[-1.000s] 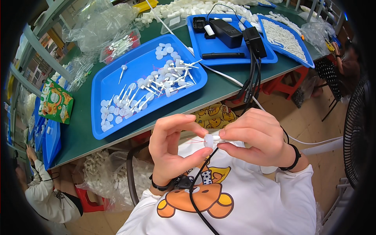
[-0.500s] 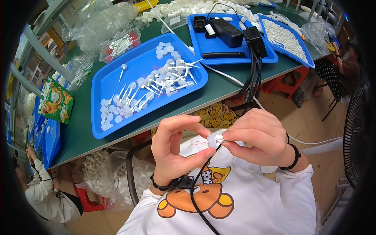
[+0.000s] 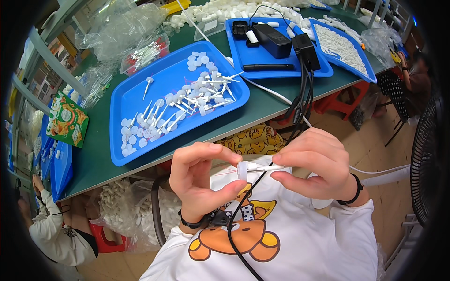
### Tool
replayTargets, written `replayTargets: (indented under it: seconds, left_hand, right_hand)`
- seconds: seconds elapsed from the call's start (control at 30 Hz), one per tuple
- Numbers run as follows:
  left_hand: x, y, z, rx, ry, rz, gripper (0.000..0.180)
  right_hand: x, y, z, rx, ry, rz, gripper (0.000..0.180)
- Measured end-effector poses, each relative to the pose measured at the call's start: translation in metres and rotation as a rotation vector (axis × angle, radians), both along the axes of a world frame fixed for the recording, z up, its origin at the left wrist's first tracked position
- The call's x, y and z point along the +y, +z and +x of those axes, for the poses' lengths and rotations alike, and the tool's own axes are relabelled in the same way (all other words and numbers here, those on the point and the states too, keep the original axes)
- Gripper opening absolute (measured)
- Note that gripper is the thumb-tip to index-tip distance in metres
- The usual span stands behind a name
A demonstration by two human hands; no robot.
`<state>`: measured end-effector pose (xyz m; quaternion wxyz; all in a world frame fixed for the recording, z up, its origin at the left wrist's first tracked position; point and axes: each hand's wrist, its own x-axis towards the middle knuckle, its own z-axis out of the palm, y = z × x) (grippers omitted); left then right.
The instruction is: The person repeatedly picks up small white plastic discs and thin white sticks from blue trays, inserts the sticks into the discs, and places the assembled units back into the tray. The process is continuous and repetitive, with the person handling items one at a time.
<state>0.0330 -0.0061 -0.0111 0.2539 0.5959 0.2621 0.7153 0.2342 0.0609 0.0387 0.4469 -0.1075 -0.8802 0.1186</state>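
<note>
In front of my chest, my left hand (image 3: 197,175) pinches a translucent white plastic disc (image 3: 242,171) between thumb and fingertip. Thin red strands stick out from the disc's left side. From its right side runs a slim white stick (image 3: 266,168), whose far end sits between the thumb and fingers of my right hand (image 3: 316,164). Beyond my hands, a blue tray (image 3: 140,82) on the table bears loose discs and many similar disc-and-stick pieces (image 3: 187,98), some with red strands.
Another blue tray (image 3: 262,68) carries black devices and cables. A third blue tray (image 3: 364,65) is full of small white sticks. A clear box (image 3: 164,43), a green snack bag (image 3: 68,119) and a black cable (image 3: 243,201) are nearby. Co-workers sit at both sides; a fan (image 3: 424,159) stands right.
My right fingers have drawn back to the right along the stick, so more of it shows. My left hand has shifted slightly left with the disc, which was nearer the right fingertips before.
</note>
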Motion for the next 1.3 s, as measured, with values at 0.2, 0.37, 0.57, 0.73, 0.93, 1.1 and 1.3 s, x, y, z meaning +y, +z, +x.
replayTargets:
  seconds: [0.2, 0.37, 0.57, 0.73, 0.93, 1.1, 1.3]
  left_hand:
    - [0.002, 0.000, 0.001, 0.008, -0.077, 0.089, 0.061]
    - [0.006, 0.000, 0.001, 0.036, -0.107, 0.189, 0.062]
    - [0.006, 0.002, 0.000, 0.031, -0.162, 0.217, 0.058]
    - [0.006, 0.003, -0.005, 0.080, -0.180, 0.196, 0.054]
    - [0.004, 0.007, -0.008, 0.149, -0.092, 0.129, 0.053]
    - [0.004, 0.002, -0.029, 0.104, 0.238, 0.020, 0.048]
    - [0.014, -0.001, -0.076, 0.104, 0.757, -0.170, 0.024]
  right_hand:
    - [-0.003, -0.001, 0.001, 0.018, 0.056, -0.018, 0.023]
    - [-0.003, -0.003, 0.000, 0.061, 0.087, -0.010, 0.022]
    - [-0.002, -0.002, 0.003, 0.064, 0.149, -0.009, 0.024]
    - [-0.002, -0.004, 0.002, 0.074, 0.153, -0.005, 0.023]
    - [-0.001, -0.004, 0.001, -0.005, 0.049, 0.034, 0.029]
    - [-0.002, 0.004, -0.002, 0.029, -0.161, 0.042, 0.044]
    - [0.001, -0.004, -0.006, -0.072, -0.102, 0.001, 0.036]
